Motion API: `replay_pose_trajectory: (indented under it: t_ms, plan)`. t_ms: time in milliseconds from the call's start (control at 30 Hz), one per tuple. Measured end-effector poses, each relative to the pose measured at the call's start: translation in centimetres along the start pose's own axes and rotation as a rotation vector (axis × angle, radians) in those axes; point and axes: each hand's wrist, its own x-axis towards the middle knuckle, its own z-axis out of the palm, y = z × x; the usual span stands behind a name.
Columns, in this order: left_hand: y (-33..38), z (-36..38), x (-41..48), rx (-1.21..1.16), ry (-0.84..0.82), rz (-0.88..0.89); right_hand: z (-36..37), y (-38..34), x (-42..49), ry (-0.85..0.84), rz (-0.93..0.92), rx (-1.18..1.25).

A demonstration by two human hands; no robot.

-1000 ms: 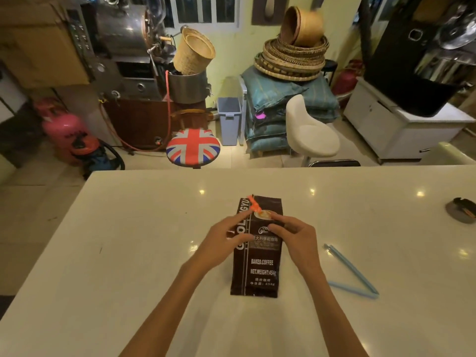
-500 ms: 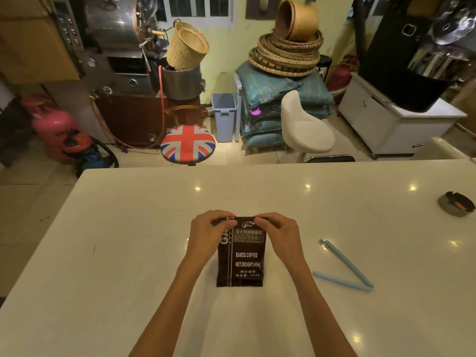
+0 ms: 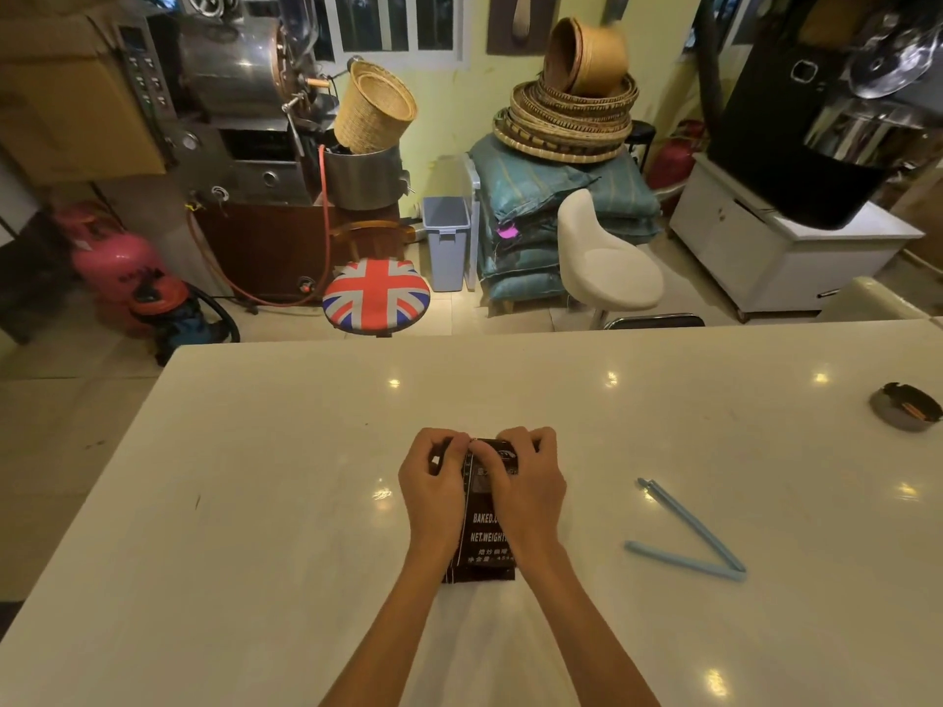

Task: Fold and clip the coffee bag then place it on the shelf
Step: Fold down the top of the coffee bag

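A dark brown coffee bag (image 3: 482, 546) with white lettering lies flat on the white table (image 3: 255, 502), its top end folded over toward me. My left hand (image 3: 433, 482) and my right hand (image 3: 523, 484) sit side by side on the bag's upper half, fingers curled over the folded edge and pressing it down. Most of the bag's top is hidden under them. A light blue bag clip (image 3: 689, 535) lies open in a V on the table, to the right of the bag and apart from both hands.
A dark ashtray (image 3: 906, 406) sits near the table's far right edge. Beyond the table stand a Union Jack stool (image 3: 376, 295), a white chair (image 3: 607, 260), stacked sacks with woven baskets, a coffee roaster and a pink gas cylinder.
The bag's top was folded down toward me, then rolled further, so the bag looks shorter. Both hands slid closer together onto the fold. The clip has not moved.
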Motion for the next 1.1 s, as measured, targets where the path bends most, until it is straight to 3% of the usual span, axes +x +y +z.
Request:
replay_pose_trajectory:
  t_ms: [133,267,400,500,633,767,833,933,1000,1100]
  plan:
    - [-0.7,0.0,-0.4,-0.088,0.09,-0.069,-0.1,-0.1,0.0,0.063,0.06,0.294]
    - [-1.4,0.6,-0.9,-0.155,0.139,-0.124,-0.3,1.0,1.1,0.219,0.197,0.369]
    - [-1.5,1.2,-1.0,-0.149,0.177,-0.115,-0.5,1.4,0.7,-0.026,0.246,0.319]
    - [-1.8,1.5,-1.3,-0.125,0.086,-0.095,-0.4,1.9,-0.2,-0.002,0.241,0.21]
    - [-4.0,1.4,-3.1,-0.056,-0.19,-0.166,-0.6,2.9,0.1,0.166,0.429,0.297]
    - [-5.8,0.4,-3.9,0.016,-0.162,-0.249,-2.8,4.5,0.4,-0.077,0.339,0.382]
    - [-6.3,-0.3,-3.2,0.024,-0.13,-0.241,-6.5,6.9,0.5,-0.103,0.202,0.203]
    - [-6.6,-0.9,-2.0,0.033,-0.137,-0.23,-13.6,13.0,-0.1,-0.029,-0.021,-0.307]
    - [-6.6,-1.0,-1.6,0.034,-0.153,-0.223,-16.8,16.5,-1.1,-0.179,0.014,-0.58]
    - [-6.9,-0.8,-1.5,0.084,-0.163,-0.181,-18.8,18.9,-2.2,-0.39,0.088,-0.633]
